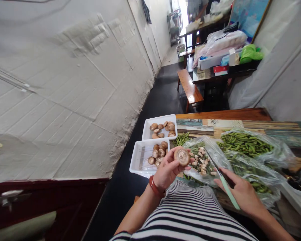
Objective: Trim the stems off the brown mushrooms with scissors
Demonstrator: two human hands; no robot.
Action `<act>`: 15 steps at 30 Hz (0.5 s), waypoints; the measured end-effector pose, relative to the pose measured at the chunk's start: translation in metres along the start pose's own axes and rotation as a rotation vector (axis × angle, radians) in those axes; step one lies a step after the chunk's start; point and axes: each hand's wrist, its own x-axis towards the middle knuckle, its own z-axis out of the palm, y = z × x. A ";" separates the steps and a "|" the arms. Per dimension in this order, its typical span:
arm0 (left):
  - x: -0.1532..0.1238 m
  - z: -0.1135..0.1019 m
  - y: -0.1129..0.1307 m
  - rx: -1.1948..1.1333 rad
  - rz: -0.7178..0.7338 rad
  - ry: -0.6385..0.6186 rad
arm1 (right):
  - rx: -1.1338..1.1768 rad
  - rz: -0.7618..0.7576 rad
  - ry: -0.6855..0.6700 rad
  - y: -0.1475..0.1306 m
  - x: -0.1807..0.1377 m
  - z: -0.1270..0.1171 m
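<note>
My left hand (pixel 167 172) holds up a brown-capped mushroom (pixel 182 157), its pale, ringed underside facing me. A knife (pixel 228 190) with a mint-green handle is gripped in my right hand (pixel 240 190); its thin blade points forward and left, apart from the mushroom. Beneath and between the hands lies a clear plastic bag (pixel 213 147) with cut mushroom stems (pixel 203 164) on it. Left of my left hand, a white tray (pixel 136 162) contains several mushrooms (pixel 161 152). Behind it, a second white tray (pixel 145 129) holds more mushrooms (pixel 170 126).
Green bean pods (pixel 245 144) fill plastic bags on the right of the patterned table (pixel 228 124); a smaller pod pile (pixel 182 138) lies by the trays. Ahead stand a wooden bench (pixel 189 85) and a loaded table (pixel 203 77). A white wall (pixel 90 90) runs along the left.
</note>
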 end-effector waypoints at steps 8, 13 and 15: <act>0.000 -0.004 -0.009 0.180 0.207 0.115 | -0.073 -0.478 -0.037 -0.059 -0.012 -0.017; 0.002 -0.012 -0.014 0.385 0.352 0.135 | -0.125 -0.445 -0.047 -0.077 -0.015 -0.018; 0.004 -0.014 -0.016 0.534 0.459 0.162 | -0.128 -0.422 -0.071 -0.080 -0.015 -0.019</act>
